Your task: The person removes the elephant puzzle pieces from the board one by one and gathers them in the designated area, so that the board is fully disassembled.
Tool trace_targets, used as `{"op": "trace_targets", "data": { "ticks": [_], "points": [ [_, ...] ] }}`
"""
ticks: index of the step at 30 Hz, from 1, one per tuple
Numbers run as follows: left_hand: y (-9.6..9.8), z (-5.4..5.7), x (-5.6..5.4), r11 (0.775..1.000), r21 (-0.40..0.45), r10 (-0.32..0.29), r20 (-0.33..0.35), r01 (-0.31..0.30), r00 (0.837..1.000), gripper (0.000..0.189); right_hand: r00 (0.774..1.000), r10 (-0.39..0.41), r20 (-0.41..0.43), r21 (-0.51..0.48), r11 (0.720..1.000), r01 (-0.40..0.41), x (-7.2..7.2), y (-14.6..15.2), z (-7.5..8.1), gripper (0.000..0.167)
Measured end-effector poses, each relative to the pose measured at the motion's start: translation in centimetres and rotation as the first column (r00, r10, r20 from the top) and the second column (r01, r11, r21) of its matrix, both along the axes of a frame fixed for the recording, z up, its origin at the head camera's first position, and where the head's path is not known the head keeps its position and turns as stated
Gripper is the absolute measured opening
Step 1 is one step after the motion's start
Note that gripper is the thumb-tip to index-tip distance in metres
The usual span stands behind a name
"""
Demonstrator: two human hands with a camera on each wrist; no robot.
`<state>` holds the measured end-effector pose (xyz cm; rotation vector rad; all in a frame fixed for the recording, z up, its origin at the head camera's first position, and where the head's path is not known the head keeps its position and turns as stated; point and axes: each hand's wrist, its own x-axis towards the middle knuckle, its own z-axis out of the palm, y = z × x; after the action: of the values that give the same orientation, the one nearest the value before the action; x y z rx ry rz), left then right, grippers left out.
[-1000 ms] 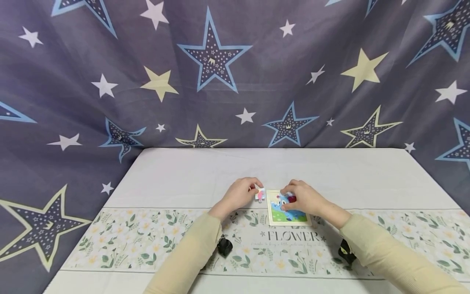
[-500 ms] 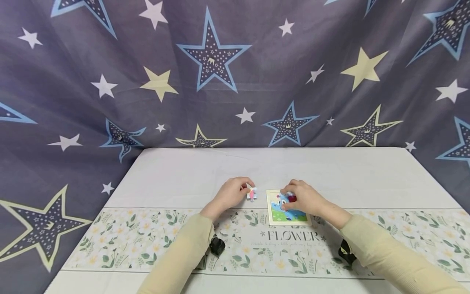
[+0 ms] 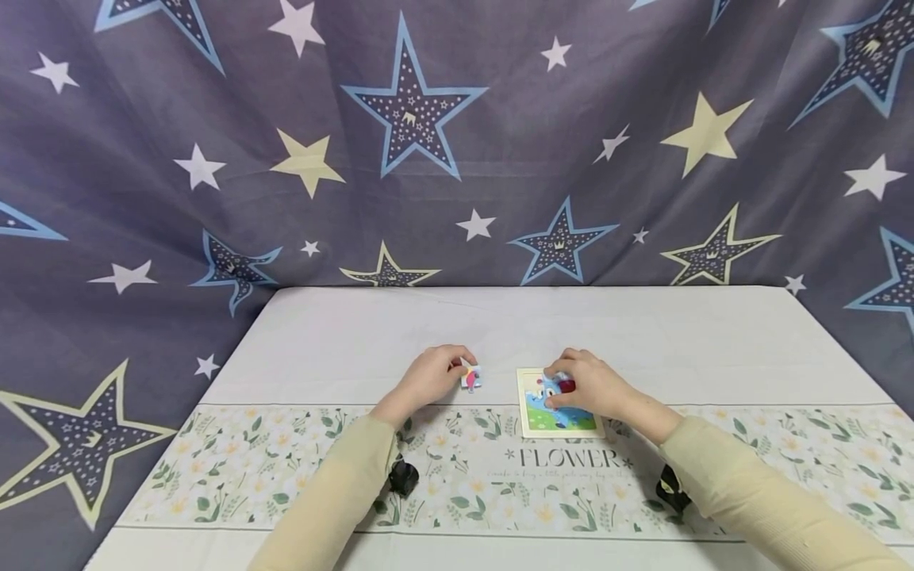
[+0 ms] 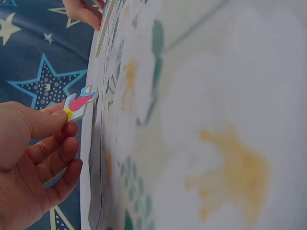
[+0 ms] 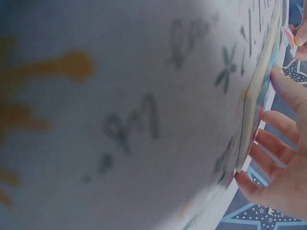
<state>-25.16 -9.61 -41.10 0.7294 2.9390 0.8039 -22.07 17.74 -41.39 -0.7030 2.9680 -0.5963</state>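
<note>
My left hand [image 3: 431,374] pinches a small jigsaw piece [image 3: 471,378] between thumb and index finger, left of the puzzle. In the left wrist view the piece [image 4: 79,105] shows pink, yellow and light blue, its knobbed edge pointing away from the hand; the other fingers curl loosely below. The cream-framed jigsaw puzzle [image 3: 524,416] pictures a blue animal on green ground, with a bare cream patch at its upper left. Over its right half, my right hand [image 3: 591,386] rests with bent, spread fingers. In the right wrist view its thumb [image 5: 283,84] touches the picture and the little finger meets the frame's edge.
A white table [image 3: 371,333] carries a floral printed band [image 3: 286,468] with the word FLOWER in front of the puzzle. Behind and at the sides hangs a dark star-patterned cloth [image 3: 514,159]. Black wrist devices [image 3: 403,478] sit under both sleeves.
The left hand has drawn leftward, away from the puzzle, carrying the jigsaw piece with it. The right hand and the puzzle have stayed in place.
</note>
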Motion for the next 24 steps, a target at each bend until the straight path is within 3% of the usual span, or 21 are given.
{"op": "trace_targets", "data": {
  "ticks": [24],
  "points": [
    [-3.0,0.7,-0.4,0.999,0.032,0.025,0.058,-0.027,0.998,0.018,1.000,0.011,-0.007,-0.001,1.000,-0.011,0.0,0.1,0.0,0.051]
  ]
}}
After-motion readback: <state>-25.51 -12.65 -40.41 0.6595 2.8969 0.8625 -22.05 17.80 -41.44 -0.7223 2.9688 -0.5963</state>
